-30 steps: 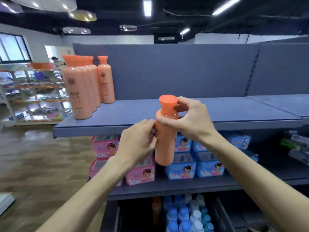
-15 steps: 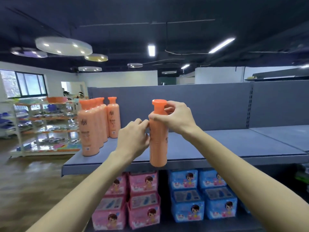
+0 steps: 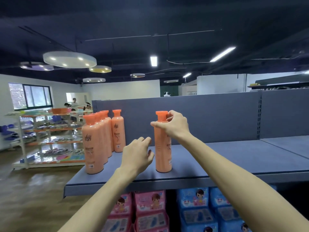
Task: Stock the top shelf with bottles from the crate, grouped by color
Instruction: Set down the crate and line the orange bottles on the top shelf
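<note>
**One bottle at the shelf's near edge, five grouped at the left**

I see my right hand point(image 3: 173, 125) curled round the neck and cap of one orange bottle point(image 3: 163, 153), which stands upright on the top shelf point(image 3: 217, 158) near its front edge. My left hand point(image 3: 138, 155) hovers just left of it, fingers loosely bent, holding nothing. Farther left I count five more orange bottles point(image 3: 98, 141): a row of four running front to back, one beside its far end. Below sit pink packs point(image 3: 150, 210) and blue packs point(image 3: 199, 210)
</note>
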